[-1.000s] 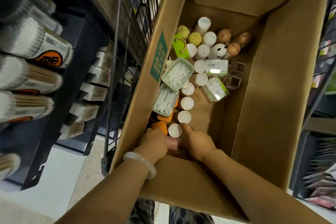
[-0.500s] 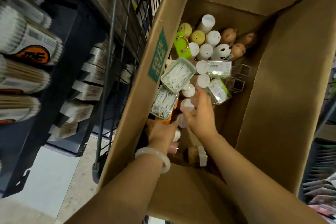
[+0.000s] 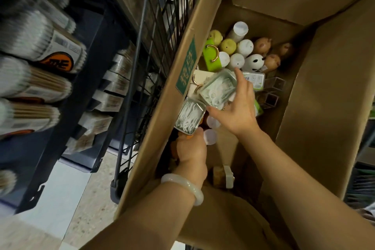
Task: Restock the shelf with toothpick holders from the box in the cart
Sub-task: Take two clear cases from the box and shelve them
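Observation:
An open cardboard box (image 3: 316, 107) in the cart holds several toothpick holders: white-capped tubes (image 3: 211, 136), animal-shaped ones (image 3: 252, 62) at the far end, and a green one with a gold ring (image 3: 211, 59). My right hand (image 3: 238, 107) grips a clear box of white picks (image 3: 218, 89), thumb under its near edge and forefinger along its far side. A second clear box (image 3: 189, 117) leans against the box's left wall. My left hand (image 3: 191, 151), a pale bangle on its wrist, is curled low in the near-left corner round an orange holder (image 3: 175, 146); its fingers are hidden.
The cart's black wire side (image 3: 142, 46) runs along the left of the box. Beyond it a dark shelf (image 3: 95, 50) carries cotton-swab packs (image 3: 40, 40) and small boxed packs (image 3: 115, 81). A wooden holder with a white part (image 3: 223, 174) lies near the box's front wall.
My right hand went from the near corner toward the middle of the box and took hold of the upper clear box of picks. My left hand stayed in the near-left corner.

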The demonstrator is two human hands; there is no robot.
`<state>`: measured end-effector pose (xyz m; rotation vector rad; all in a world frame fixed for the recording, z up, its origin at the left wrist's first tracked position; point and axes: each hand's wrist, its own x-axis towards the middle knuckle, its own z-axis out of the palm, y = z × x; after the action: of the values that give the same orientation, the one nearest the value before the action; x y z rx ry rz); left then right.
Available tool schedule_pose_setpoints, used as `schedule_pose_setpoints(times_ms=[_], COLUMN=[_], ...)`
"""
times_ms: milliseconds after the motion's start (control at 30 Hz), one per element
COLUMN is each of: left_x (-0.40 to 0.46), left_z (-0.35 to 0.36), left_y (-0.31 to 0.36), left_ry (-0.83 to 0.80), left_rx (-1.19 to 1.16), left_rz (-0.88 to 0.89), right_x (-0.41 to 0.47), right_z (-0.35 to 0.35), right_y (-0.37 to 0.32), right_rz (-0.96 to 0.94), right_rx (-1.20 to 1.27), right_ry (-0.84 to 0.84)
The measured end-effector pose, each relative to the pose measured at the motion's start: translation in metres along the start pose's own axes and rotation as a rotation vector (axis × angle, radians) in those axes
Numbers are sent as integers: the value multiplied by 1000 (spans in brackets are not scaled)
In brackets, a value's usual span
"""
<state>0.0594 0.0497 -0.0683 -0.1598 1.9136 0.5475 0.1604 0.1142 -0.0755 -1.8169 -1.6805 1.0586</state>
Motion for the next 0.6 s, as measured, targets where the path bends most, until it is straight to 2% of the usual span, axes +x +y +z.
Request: schedule_pose_setpoints(times_ms=[67, 200, 267, 400, 467, 533, 600], left_x=[-7, -30, -36, -37, -37, -37, -35], left_z=[-9, -28, -35, -47, -54, -60, -63], left_y=[3, 10, 9, 3, 1, -2, -5], left_ry=[-101, -394, -442, -301, -236, -186, -161], left_rx=[-54, -208, -216, -219, -289, -319, -326], left_rz=[-8, -65, -68, -96, -143, -163, -170], right_x=[-17, -59, -71, -69, -59, -50, -43], right_z=[-13, -17, -9, -6, -11, -7, 4], right_y=[6, 4, -4, -9, 3, 17, 21], right_rz=[14, -92, -150, -161, -47, 82, 138], right_rx=[-19, -73, -54, 126, 148, 71, 36], right_ry=[14, -109, -153, -396, -536, -528, -413])
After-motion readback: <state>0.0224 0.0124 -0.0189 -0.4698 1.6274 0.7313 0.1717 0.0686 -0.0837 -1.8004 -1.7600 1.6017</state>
